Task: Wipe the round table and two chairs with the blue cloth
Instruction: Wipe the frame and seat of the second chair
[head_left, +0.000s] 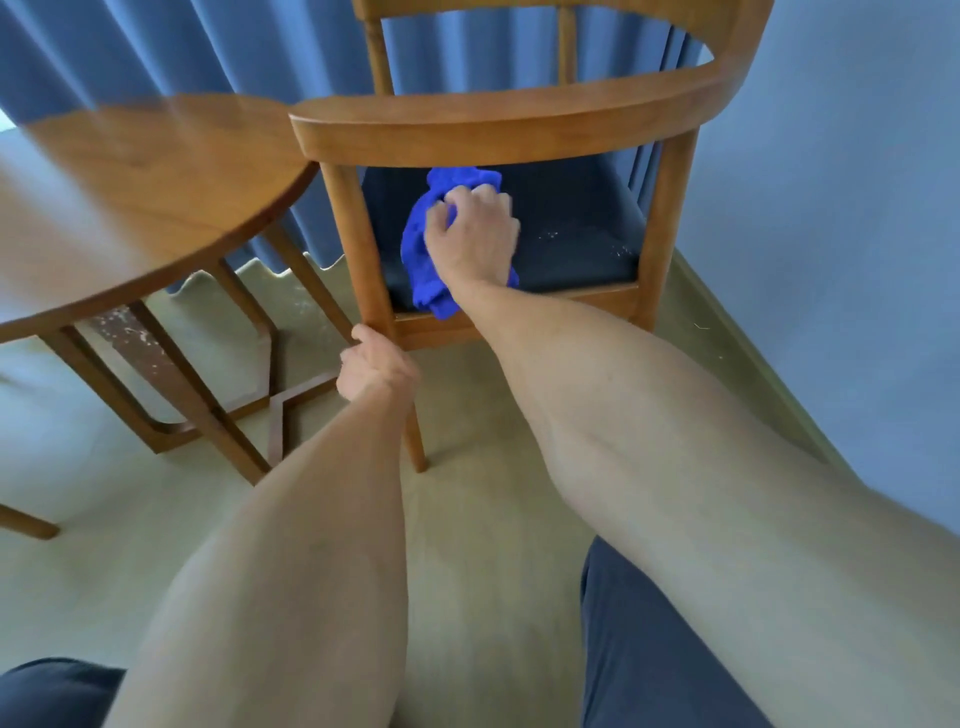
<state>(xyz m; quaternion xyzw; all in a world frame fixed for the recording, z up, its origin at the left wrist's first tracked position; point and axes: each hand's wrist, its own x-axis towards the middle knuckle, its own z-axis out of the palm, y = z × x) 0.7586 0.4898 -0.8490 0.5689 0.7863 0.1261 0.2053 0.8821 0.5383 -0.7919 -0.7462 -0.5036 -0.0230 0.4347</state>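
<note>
A wooden chair (498, 124) with a curved backrest and a dark seat (571, 228) stands in front of me, seen from behind. My right hand (475, 234) reaches under the backrest rail and grips the bunched blue cloth (421, 260), pressing it on the left part of the seat. My left hand (376, 366) is closed around the chair's rear left leg, just below the seat frame. The round wooden table (140, 192) stands to the left, its edge touching or nearly touching the chair's backrest. No second chair is visible.
Blue curtains (182, 47) hang behind the table and chair. A pale blue wall (857, 208) runs along the right with a skirting board at the floor. The table's crossed legs (280, 410) stand left of my left arm. My knees show at the bottom.
</note>
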